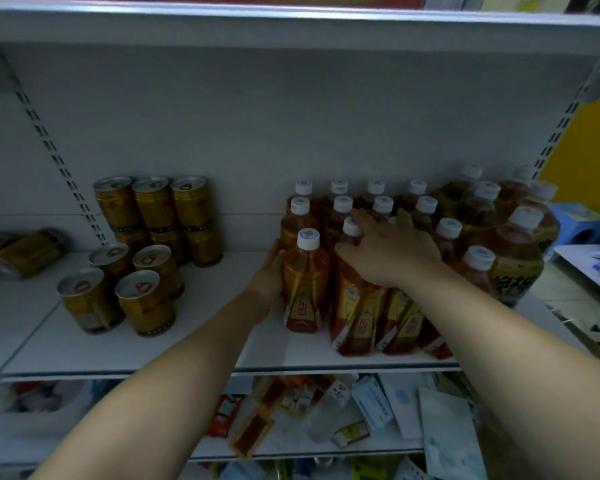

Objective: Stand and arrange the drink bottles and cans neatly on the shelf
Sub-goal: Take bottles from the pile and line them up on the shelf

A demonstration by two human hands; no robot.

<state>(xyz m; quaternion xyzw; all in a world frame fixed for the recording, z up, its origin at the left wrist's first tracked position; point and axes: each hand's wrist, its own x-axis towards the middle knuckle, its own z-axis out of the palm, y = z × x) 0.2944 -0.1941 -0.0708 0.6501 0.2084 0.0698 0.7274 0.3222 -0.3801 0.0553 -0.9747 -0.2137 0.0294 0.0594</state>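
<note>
White shelf [187,348]: bare board between cans and bottles, and along the front edge. Amber tea bottles [381,204], white caps, orange labels, stand in rows right of centre, with big bottles [513,251] at their right. Gold cans [146,258] stand upright at left; one fallen can [25,251] lies flat far left. Left hand [269,275] curls round the front-left bottle [305,282]. Right hand [388,247] clasps the neighbouring bottle [354,306] at its neck.

Close head view onto shelf [49,355]

Assorted packets [329,410] jumbled below; blue stool [577,223] far right.
</note>
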